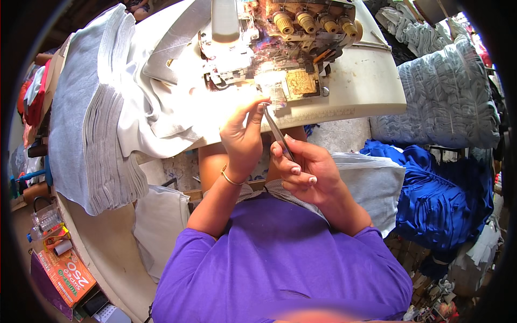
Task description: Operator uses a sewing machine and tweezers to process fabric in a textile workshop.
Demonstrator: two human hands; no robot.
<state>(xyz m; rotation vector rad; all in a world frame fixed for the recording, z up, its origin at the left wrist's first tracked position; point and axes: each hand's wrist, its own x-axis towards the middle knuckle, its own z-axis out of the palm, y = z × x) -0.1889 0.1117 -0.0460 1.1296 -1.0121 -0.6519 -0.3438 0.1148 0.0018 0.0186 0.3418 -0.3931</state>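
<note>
My right hand point(309, 169) grips a pair of metal tweezers point(276, 130), their tips pointing up and away from me. My left hand point(242, 139), with a bracelet at the wrist, has thumb and index finger brought together at those tips. Whatever may lie between these fingers is too small to tell. Both hands are in front of an overlock sewing machine point(301, 82), near the front edge of its white table point(365, 87). Yellowish tension dials point(307, 22) sit on the machine's upper part. Bright lamp glare hides detail around the needle area.
Left of the machine, white cloth point(161, 139) lies beside a thick stack of light blue-grey fabric pieces point(74, 105). Bundled grey fabric point(444, 97) and blue fabric point(428, 194) are at right. More pale pieces point(369, 183) hang near my right arm. An orange box point(66, 278) stands lower left.
</note>
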